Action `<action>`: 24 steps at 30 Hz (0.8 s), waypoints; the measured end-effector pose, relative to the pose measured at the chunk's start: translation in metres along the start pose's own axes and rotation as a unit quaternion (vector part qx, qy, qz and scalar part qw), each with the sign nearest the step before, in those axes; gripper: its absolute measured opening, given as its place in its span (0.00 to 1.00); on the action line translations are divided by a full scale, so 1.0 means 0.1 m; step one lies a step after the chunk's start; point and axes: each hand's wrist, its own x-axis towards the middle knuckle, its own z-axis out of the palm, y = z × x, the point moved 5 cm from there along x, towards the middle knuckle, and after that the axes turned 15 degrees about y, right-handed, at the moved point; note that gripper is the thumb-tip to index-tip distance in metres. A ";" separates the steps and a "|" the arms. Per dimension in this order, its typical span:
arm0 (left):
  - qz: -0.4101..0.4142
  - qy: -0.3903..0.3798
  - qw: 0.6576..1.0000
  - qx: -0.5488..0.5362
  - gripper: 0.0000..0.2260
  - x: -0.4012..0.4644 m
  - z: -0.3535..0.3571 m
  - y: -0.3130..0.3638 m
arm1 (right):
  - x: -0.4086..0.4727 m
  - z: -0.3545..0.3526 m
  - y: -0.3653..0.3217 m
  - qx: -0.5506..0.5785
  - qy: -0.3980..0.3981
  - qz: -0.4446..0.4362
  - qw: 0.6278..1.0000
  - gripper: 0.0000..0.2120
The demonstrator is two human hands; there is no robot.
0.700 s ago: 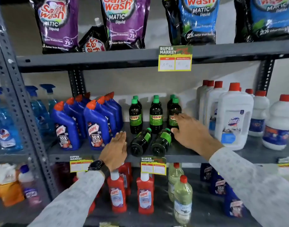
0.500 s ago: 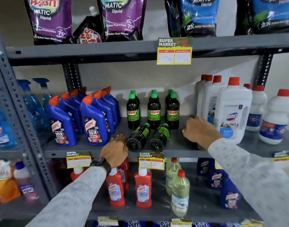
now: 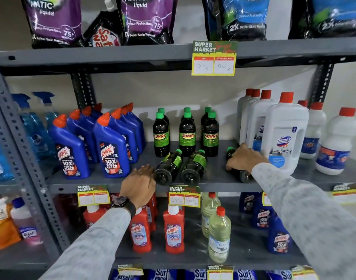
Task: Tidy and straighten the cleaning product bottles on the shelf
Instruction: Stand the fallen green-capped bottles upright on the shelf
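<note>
A grey metal shelf (image 3: pixel 213 179) stands against a pale wall, with price tags clipped along its front edge. Near the front edge, at the middle, two dark green-capped bottles (image 3: pixel 181 166) lie on their sides, with upright ones in rows behind. The left hand (image 3: pixel 139 183) rests at the front edge, fingers loosely curled, touching the nearer fallen bottle's base and grasping nothing. The right hand (image 3: pixel 244 158) is closed over a third fallen bottle (image 3: pixel 232 153), right of the middle, beside the white bottles (image 3: pixel 284 134).
</note>
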 end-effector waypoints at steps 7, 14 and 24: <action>-0.003 -0.015 1.000 0.006 0.21 -0.02 -0.01 0.01 | -0.02 0.03 0.04 0.065 0.022 0.009 0.998 0.40; -0.003 -0.022 1.000 0.006 0.21 -0.01 0.04 0.00 | 0.00 -0.11 -0.08 0.242 0.087 -0.036 0.966 0.41; -0.005 0.006 1.000 0.000 0.19 0.00 0.07 -0.05 | -0.12 0.00 -0.20 0.520 0.178 -0.084 0.831 0.36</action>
